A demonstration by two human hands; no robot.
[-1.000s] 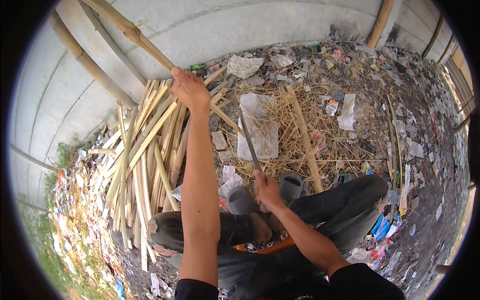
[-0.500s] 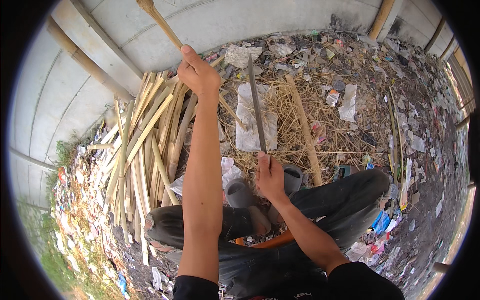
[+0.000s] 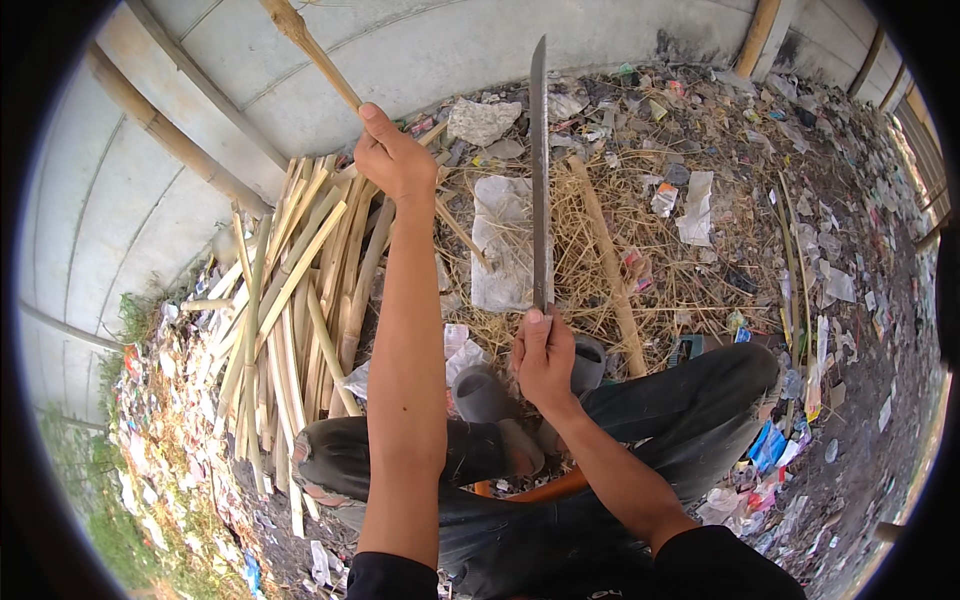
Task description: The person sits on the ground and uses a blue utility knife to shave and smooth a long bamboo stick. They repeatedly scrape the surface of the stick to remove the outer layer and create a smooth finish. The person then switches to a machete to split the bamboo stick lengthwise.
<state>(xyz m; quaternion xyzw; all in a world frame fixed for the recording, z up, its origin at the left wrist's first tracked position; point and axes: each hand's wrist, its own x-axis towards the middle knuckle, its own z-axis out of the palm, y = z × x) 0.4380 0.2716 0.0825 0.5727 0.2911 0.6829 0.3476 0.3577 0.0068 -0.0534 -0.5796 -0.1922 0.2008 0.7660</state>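
Note:
My left hand [image 3: 397, 155] is closed round a bamboo stick [image 3: 308, 45]. The stick slants from the upper left, passes behind my wrist, and its lower end comes down over a pale flat stone slab [image 3: 498, 287]. In my right hand [image 3: 545, 360] is a machete [image 3: 541, 180], gripped by its handle, which the fingers mostly hide. Its long dark blade points up and away from me, over the slab's right edge and apart from the stick. Thin straw-like shavings [image 3: 585, 230] lie on and around the slab.
Split bamboo strips [image 3: 290, 290] are piled at the left. A bamboo pole [image 3: 607, 260] lies right of the slab. A pale rock [image 3: 484, 120] sits near the concrete wall [image 3: 420, 50]. Litter covers the ground, and my grey shoes [image 3: 482, 392] are just before the slab.
The machete blade has swung up and slightly right, from leaning over the slab to standing nearly upright in view. My left hand and the stick have shifted only slightly.

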